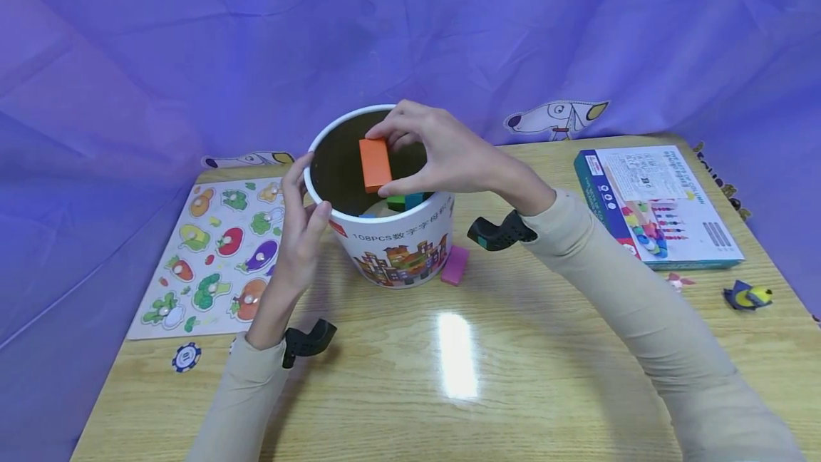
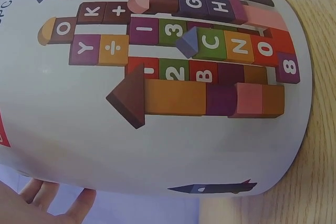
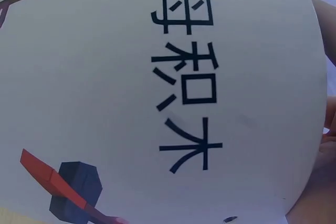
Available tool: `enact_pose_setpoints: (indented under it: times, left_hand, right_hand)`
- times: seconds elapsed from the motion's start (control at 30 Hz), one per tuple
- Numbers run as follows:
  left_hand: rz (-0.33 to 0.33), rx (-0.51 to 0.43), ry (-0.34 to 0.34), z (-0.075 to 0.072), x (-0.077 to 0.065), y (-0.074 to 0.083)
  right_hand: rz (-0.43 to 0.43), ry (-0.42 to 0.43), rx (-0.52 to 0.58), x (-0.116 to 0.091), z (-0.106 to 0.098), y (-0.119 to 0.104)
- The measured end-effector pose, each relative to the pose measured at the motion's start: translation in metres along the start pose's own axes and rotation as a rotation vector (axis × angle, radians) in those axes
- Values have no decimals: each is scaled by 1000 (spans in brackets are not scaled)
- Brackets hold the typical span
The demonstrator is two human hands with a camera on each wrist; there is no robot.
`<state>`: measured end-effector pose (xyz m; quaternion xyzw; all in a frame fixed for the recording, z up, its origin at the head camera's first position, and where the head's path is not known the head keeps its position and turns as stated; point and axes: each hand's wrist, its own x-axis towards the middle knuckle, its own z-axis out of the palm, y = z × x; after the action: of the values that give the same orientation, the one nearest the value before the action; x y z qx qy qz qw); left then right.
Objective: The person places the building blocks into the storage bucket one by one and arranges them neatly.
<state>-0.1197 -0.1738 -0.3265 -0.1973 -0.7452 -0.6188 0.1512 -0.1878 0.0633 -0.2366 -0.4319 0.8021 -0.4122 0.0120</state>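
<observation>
A white printed bucket stands on the wooden table, its round mouth facing up. My left hand grips its left rim, thumb at the front and fingers along the outer wall; some of those fingers show at the bottom of the left wrist view. Over the mouth, my right hand pinches an orange block between thumb and fingers. Below it inside the bucket lie a green block and a teal block, partly hidden by the rim. A pink block lies on the table against the bucket's right side.
A vegetable puzzle board lies at the left, with a blue-and-white poker chip before it. At the right are a flat boxed set, a small blue-and-yellow figure and a small pink piece. A purple curtain hangs behind.
</observation>
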Motion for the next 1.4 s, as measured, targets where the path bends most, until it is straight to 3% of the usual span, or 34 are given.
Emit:
enact_pose_setpoints:
  times: [0.63,0.83,1.0,1.17,1.3,1.4]
  left_hand:
    - [-2,-49,-3,-1,-2,-2]
    - [0,-37,-7,-1,-2,-1]
    - [6,-43,-2,-1,-1,-1]
    - [4,-53,-2,0,-1,-1]
    - [-1,-44,4,0,-1,-1]
    - [15,-29,2,-2,0,-1]
  right_hand:
    - [-3,-5,-40,1,-2,3]
    - [-42,62,1,-11,-9,3]
    - [-100,172,139,-35,-14,10]
    - [-140,340,316,-71,-8,34]
    - [-58,455,375,-105,4,58]
    - [83,442,335,-129,17,74]
